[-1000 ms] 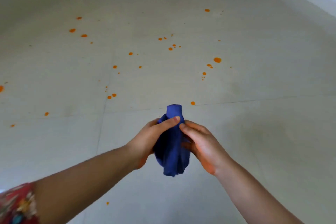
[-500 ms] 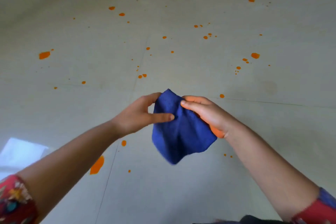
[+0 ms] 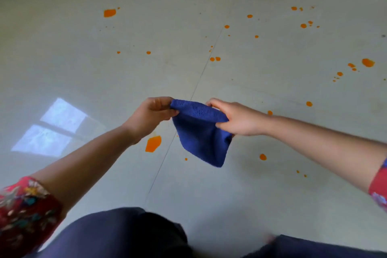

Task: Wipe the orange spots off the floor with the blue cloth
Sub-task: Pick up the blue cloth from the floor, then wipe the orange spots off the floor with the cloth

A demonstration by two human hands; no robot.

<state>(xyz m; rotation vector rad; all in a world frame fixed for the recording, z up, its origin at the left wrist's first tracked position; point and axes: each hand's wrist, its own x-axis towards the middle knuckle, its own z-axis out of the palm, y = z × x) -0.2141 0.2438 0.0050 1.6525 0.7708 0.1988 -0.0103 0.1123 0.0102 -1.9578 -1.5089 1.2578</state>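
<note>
change: dark blue terry cloth (image 3: 201, 138) is now spread wider, held above pale tiled floor (image 3: 83, 58) | grip: its top corners are pinched by left hand (image 3: 152, 115) and right hand (image 3: 236, 119) | orange spots (image 3: 153, 143) are seen unwiped

Soft, even daylight washes a pale floor (image 3: 83, 58); a window's reflection (image 3: 52, 128) glares white at left (shadows stay faint). Wide-angle distortion bends the edges, and the dark trousers (image 3: 125, 234) along the bottom are blurred.

Pale glossy floor (image 3: 88, 73), thin dark seam (image 3: 201, 77) running from near to far, bright window reflection (image 3: 56, 128) on the left side
</note>
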